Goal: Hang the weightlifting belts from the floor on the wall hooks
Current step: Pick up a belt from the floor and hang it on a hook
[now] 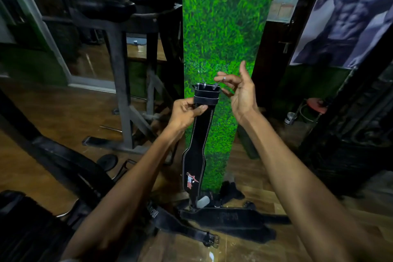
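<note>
A black weightlifting belt (198, 140) with white stitching and a red logo hangs straight down against the grass-patterned pillar (225, 27). Its buckle end (205, 89) is at the top, where metal prongs or hooks stick out. My left hand (187, 112) pinches the belt just below the buckle loop. My right hand (238, 89) is beside the buckle on the right, its fingertips on a small metal hook or prong (223, 78). More black belts (234, 218) lie on the floor at the pillar's foot, one with a metal buckle (212, 240).
A grey steel gym machine frame (121, 83) stands left of the pillar. A black bench (63, 168) lies at lower left with a weight plate (107, 160) beside it. A red stool (316, 106) and a dark door sit to the right. The floor is wood.
</note>
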A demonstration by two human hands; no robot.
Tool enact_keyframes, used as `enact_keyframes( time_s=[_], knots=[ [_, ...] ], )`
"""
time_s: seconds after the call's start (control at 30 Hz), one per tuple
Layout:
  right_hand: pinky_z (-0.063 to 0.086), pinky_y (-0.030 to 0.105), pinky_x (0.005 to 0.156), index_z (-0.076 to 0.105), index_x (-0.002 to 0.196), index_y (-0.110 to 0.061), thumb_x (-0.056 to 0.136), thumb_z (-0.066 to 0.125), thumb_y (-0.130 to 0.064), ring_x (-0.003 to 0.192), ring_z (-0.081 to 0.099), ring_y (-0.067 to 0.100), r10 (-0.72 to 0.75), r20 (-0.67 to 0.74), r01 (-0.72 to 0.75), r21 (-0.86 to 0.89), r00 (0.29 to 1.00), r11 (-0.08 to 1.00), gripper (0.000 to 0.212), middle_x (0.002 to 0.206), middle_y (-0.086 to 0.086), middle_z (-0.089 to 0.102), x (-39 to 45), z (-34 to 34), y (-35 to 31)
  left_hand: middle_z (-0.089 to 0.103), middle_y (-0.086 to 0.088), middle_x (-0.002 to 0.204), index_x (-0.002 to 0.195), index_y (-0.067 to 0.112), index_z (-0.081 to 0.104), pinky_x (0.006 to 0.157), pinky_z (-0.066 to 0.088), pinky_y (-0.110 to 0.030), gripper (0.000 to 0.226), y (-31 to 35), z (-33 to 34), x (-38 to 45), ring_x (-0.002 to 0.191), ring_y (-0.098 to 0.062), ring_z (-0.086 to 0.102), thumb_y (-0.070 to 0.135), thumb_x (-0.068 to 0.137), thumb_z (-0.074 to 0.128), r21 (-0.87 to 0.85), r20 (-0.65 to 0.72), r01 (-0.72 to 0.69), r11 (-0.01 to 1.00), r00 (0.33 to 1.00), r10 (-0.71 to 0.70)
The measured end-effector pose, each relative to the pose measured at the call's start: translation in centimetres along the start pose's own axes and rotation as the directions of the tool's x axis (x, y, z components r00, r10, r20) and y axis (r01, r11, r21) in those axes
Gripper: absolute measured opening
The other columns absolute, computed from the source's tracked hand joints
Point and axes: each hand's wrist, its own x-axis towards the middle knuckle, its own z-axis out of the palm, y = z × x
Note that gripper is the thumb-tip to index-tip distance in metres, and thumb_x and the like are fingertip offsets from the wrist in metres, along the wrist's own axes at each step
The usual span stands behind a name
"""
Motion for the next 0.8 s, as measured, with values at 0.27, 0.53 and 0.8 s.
enact_keyframes(
  time_s=[0.27, 0.53, 0.8],
  knots=[
    [0.031, 0.050, 0.119, 0.085, 0.094, -0.018, 0.102, 0.048, -0.051, 0.128, 0.056, 0.007, -0.166, 0.012, 0.161, -0.314, 0.986, 0.936, 0.050, 0.130, -0.005, 0.070, -0.2, 1.0, 0.4, 0.074, 0.020, 0.072, 0.117, -0.003, 0.067, 0.076, 0.052, -0.012, 0.035, 1.4, 0.2, 1.2, 0.070, 0.009, 0.065, -0.015, 0.085, 0.070, -0.036, -0.071, -0.014, 0.999, 0.997, 0.011],
    [0.031, 0.055, 0.119, 0.083, 0.094, -0.023, 0.103, 0.039, -0.056, 0.132, 0.056, 0.015, -0.094, -0.020, 0.084, -0.305, 0.995, 0.949, 0.056, 0.132, -0.002, 0.071, 1.5, 2.6, -2.4, 0.075, 0.020, 0.076, 0.114, 0.001, 0.070, 0.076, 0.053, -0.012, 0.032, 2.7, -0.3, 1.5, 0.074, 0.009, 0.066, -0.012, 0.085, 0.072, -0.011, -0.018, -0.035, 0.999, 0.999, 0.035],
    [0.026, 0.052, 0.120, 0.084, 0.096, -0.020, 0.094, 0.043, -0.070, 0.135, 0.052, 0.010, -0.051, 0.100, 0.073, -0.226, 0.994, 0.971, 0.065, 0.128, -0.004, 0.072, 2.1, 3.8, -2.0, 0.075, 0.020, 0.072, 0.107, 0.000, 0.071, 0.073, 0.053, -0.010, 0.028, 4.5, -1.4, 2.1, 0.072, 0.009, 0.067, -0.014, 0.083, 0.072, 0.017, 0.049, -0.074, 0.997, 0.996, 0.073]
  ],
)
